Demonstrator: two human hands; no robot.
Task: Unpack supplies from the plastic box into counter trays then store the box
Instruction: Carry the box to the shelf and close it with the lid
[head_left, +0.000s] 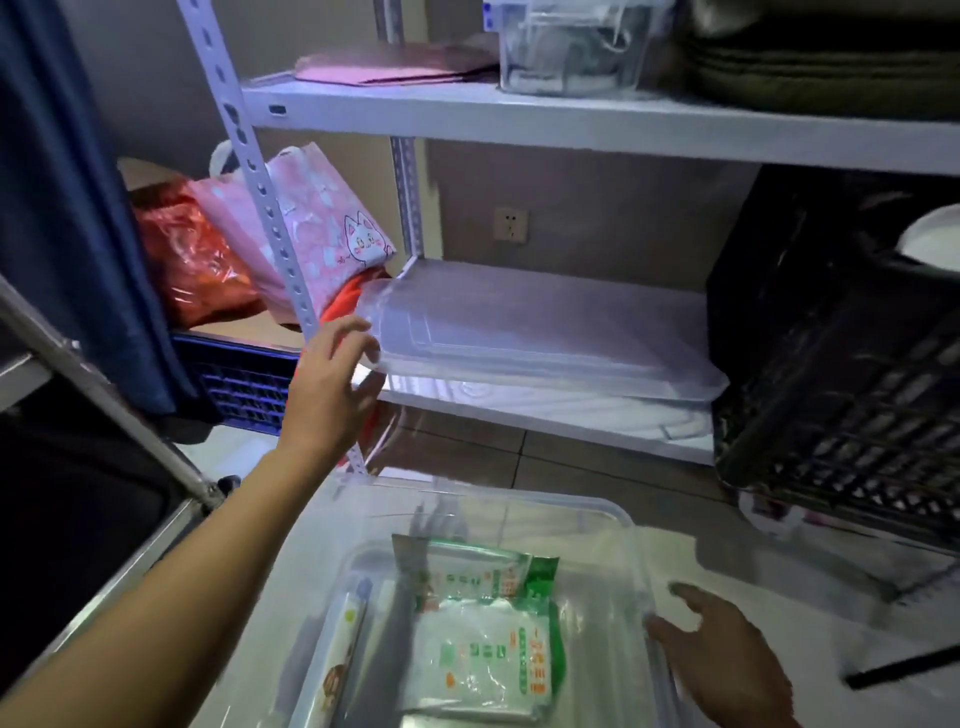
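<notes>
Left hand (332, 384) reaches forward and up to the rack. Its fingers lie on top of the near left corner of the lid (545, 332) and the thumb sits under the edge, so it pinches that corner. The lid is a cloudy clear sheet lying flat on the lower shelf (519, 422), stretching away to the right of the left hand. The frame is blurred there, so the grip is only just readable.

Right hand (727, 660) is low and close to the body, fingers spread and fairly straight. It rests against the right rim of the plastic box (467, 501) without clasping it. The box has no lid on it and sits between the two forearms, below the left hand.

Inside the box, left of the right hand, a green and white packet (483, 639) lies flat. A long narrow pack (343, 639) lies along the left wall.

A black crate (831, 364) is above the right hand, on the right end of the shelf, just beside the lid's far end. A pink cat bag (332, 228) and a red bag (192, 260) are above and left of the left hand, behind the rack post (260, 192). A blue crate (244, 379) is just left of that hand. A wall socket (511, 224) is above the lid. A clear tub (571, 47) stands on the upper shelf.
</notes>
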